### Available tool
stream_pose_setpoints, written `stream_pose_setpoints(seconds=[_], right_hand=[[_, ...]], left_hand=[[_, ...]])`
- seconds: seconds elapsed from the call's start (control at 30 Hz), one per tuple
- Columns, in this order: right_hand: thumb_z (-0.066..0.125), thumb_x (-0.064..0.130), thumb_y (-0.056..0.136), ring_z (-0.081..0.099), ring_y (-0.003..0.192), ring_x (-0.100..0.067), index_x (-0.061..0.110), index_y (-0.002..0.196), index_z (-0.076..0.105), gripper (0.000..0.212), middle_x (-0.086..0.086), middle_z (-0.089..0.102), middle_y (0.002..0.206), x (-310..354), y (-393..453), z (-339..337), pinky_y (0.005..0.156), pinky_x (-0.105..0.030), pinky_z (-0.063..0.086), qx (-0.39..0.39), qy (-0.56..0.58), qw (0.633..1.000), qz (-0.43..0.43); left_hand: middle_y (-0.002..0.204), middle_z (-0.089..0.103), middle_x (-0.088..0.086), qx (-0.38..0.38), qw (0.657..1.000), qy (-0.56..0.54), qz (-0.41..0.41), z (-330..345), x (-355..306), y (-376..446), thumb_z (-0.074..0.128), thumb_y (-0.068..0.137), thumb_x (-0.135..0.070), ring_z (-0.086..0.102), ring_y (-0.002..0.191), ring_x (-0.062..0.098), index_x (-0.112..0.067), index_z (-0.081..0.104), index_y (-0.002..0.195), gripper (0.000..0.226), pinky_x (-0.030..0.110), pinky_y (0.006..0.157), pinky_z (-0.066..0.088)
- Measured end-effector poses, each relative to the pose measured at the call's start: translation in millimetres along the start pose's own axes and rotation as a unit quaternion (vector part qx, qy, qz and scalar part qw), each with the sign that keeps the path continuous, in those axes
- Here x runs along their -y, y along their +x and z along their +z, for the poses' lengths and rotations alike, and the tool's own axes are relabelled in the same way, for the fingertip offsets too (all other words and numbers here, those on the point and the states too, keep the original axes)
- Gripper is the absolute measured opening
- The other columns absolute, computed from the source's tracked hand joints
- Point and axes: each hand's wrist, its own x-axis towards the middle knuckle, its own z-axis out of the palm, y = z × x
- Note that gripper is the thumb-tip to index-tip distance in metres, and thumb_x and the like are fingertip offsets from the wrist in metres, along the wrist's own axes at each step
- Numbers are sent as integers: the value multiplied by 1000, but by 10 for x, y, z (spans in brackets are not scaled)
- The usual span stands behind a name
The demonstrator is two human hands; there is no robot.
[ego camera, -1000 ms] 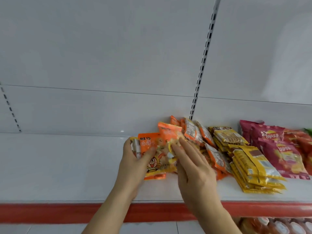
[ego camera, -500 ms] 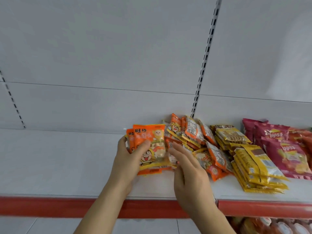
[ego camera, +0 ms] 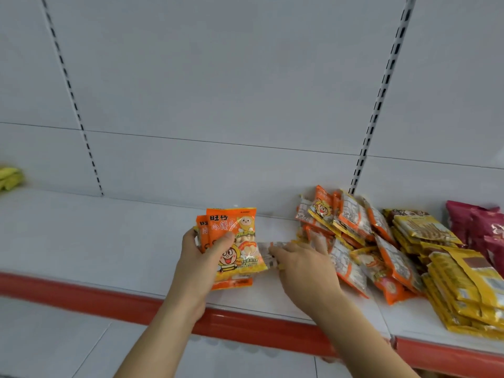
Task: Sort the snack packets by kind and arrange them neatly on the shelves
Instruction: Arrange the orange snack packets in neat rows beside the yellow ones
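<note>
My left hand (ego camera: 203, 261) grips a small stack of orange snack packets (ego camera: 234, 241), held upright above the white shelf (ego camera: 109, 236), cartoon face toward me. My right hand (ego camera: 302, 266) lies palm down just right of that stack, its fingers closed on another packet (ego camera: 268, 253) lying white-backed on the shelf. A loose heap of the same orange packets (ego camera: 351, 236) lies against the back wall to the right of my right hand.
Yellow packets (ego camera: 447, 271) are stacked right of the orange heap, and dark red chip bags (ego camera: 480, 227) lie beyond them. A yellow-green item (ego camera: 9, 177) sits at the far left of the shelf. A red strip (ego camera: 81, 294) edges the shelf front.
The view has swung left and closer. My left hand has carried the orange stack leftward away from the heap. My right hand has dropped flat onto a packet on the shelf.
</note>
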Motion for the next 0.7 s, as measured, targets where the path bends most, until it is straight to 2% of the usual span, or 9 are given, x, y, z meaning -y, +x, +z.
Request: stream_pose_setpoints(seconds=[0.07,0.1,0.17,0.23,0.3,0.37,0.53,0.6,0.7], right_hand=[[66,15,82,70,99,-25,28,120,70,40,4,75,102,14,11,47,114,-51,18,-46,24,999,16],[70,12,78,71,94,-27,25,116,72,40,3,75,99,27,11,64,111,-53,28,-79,38,996,24],[74,4,76,69,98,-31,17,119,71,45,-1,74,107,92,18,26,104,-55,44,-150,73,986,27],[71,-4,78,65,109,-35,9,124,67,48,-8,69,118,251,33,-126,96,-51,51,-229,130,964,23],[67,-9,80,59,121,-36,4,128,64,50,-15,64,130,503,45,-274,98,-46,51,-294,151,944,10],[65,-11,81,54,129,-37,3,133,61,54,-17,59,138,835,60,-330,103,-46,49,-318,159,934,-24],[56,-6,91,38,144,-34,8,139,57,50,-12,49,149,1648,181,-127,108,-49,45,-290,206,929,-100],[55,-6,91,37,145,-33,6,136,60,47,-12,49,149,1960,264,-134,111,-49,43,-308,232,916,-108],[53,-6,92,30,148,-34,6,138,58,48,-11,43,154,2437,394,-135,115,-51,37,-293,245,908,-170]], left_hand=[[105,79,-2,-9,1000,-4,3,-117,-23,15,78,89,-36,79,86,16,-34,53,123,43,38,72,61],[106,78,-3,-14,1000,-5,5,-175,-38,26,78,89,-37,79,87,17,-33,52,126,45,40,75,62],[108,78,-3,-24,1000,-9,8,-282,-75,42,79,89,-37,79,88,17,-33,51,129,49,42,78,62],[106,77,-4,-32,999,-21,19,-388,-115,69,78,89,-35,79,84,15,-32,51,127,46,38,69,63],[107,76,-6,-36,998,-28,37,-497,-166,88,78,90,-34,78,82,11,-34,50,124,44,30,63,59],[109,75,-7,-37,998,-22,52,-621,-223,92,77,90,-36,77,82,8,-36,49,125,45,28,66,56],[104,77,-4,-14,998,-34,49,-1195,-421,144,77,91,-32,78,77,12,-32,52,126,44,20,51,56],[106,76,-3,-14,999,-18,45,-1558,-496,210,77,91,-32,77,75,6,-31,50,129,47,16,51,54],[107,76,-4,-6,999,-8,33,-2020,-601,281,74,93,-34,74,74,-2,-34,53,124,37,16,57,53]])
